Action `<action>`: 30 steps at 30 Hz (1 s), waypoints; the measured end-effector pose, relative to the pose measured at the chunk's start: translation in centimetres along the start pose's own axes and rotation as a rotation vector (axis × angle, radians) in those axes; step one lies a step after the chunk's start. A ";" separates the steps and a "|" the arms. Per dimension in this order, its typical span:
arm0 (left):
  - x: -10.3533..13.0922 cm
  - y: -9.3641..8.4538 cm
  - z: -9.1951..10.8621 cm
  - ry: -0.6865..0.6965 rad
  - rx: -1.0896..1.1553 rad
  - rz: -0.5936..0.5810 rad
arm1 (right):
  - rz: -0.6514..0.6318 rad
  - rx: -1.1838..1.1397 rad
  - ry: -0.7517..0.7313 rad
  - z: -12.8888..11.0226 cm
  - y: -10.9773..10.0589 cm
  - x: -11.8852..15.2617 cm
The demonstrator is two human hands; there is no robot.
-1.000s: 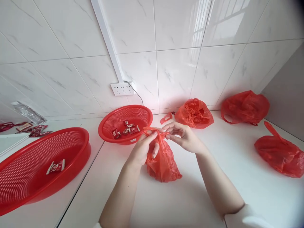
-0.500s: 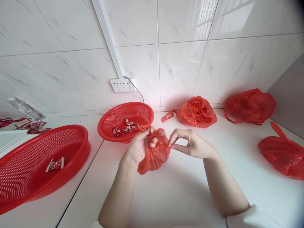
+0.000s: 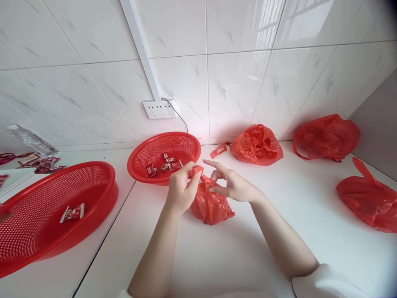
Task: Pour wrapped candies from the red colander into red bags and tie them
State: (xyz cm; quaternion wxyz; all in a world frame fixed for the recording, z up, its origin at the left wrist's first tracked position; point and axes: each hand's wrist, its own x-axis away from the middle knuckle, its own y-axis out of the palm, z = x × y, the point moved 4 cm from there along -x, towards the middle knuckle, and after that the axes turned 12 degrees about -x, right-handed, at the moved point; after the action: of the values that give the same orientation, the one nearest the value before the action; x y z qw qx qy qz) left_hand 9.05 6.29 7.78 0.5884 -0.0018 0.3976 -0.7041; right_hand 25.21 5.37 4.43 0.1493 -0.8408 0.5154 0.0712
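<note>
A red plastic bag, crumpled and bulging at the bottom, is resting on the white tabletop in front of me. My left hand is closed on the bag's gathered top, with a flap of red plastic standing up between thumb and fingers. Against the right side of the bag's neck is my right hand. Its index finger points out toward the left hand, the thumb lies along the bag, and the other fingers are loosely bent. What the bag contains cannot be seen.
Behind my left hand a red mesh basket holds several small wrapped packets. A larger basket at left holds a packet. More red bags lie along the wall and right side. A clear plastic bottle lies far left.
My left hand has turned over and now pinches the bag's top. The right hand let go of the bag's side, moving left with fingers extended. A blurred shape appeared at the left edge.
</note>
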 end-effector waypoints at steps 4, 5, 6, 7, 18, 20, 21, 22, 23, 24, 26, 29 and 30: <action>-0.5 0.4 -0.2 0.026 0.321 -0.052 | -0.041 -0.200 0.069 0.0 0.0 0.0; -0.5 0.6 -0.3 0.014 0.397 -0.084 | -0.024 -0.289 0.070 0.0 -0.1 -0.1; -0.4 0.7 -0.4 -0.001 0.460 -0.111 | 0.004 -0.371 0.072 0.0 -0.2 -0.1; -0.4 0.9 -0.5 -0.014 0.510 -0.136 | 0.045 -0.437 0.076 0.0 -0.4 -0.2; -0.4 1.4 -1.3 -0.047 0.603 -0.232 | 0.290 -0.750 0.045 0.8 -1.8 -0.5; -0.6 1.0 -1.5 -0.061 0.588 -0.211 | 0.324 -0.772 0.047 0.4 -2.5 -0.2; -0.6 0.8 -1.5 -0.063 0.573 -0.208 | 0.348 -0.746 0.040 0.1 -2.9 0.0; -0.7 0.5 -1.5 -0.062 0.551 -0.207 | 0.379 -0.695 0.033 -0.1 -3.4 0.2; -0.7 0.2 -1.4 -0.057 0.521 -0.209 | 0.414 -0.623 0.030 -0.4 -3.9 0.4; -0.8 -0.1 -1.3 -0.050 0.484 -0.217 | 0.448 -0.539 0.032 -0.6 -4.4 0.7; -0.8 -0.6 -1.1 -0.033 0.402 -0.237 | 0.518 -0.361 0.039 -0.9 -5.4 1.4; -0.7 -1.5 -1.2 -0.021 0.299 -0.255 | 0.600 -0.154 0.044 -1.0 -7.2 2.6; -0.7 -1.9 -1.4 -0.027 0.273 -0.247 | 0.633 -0.101 0.043 -0.9 -7.9 3.1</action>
State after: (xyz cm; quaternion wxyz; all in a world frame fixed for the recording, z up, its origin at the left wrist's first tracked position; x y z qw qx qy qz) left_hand 7.02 7.65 8.21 0.4975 0.0201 0.2872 -0.8183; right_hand 33.62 5.79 5.85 0.0667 -0.6465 0.7502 0.1217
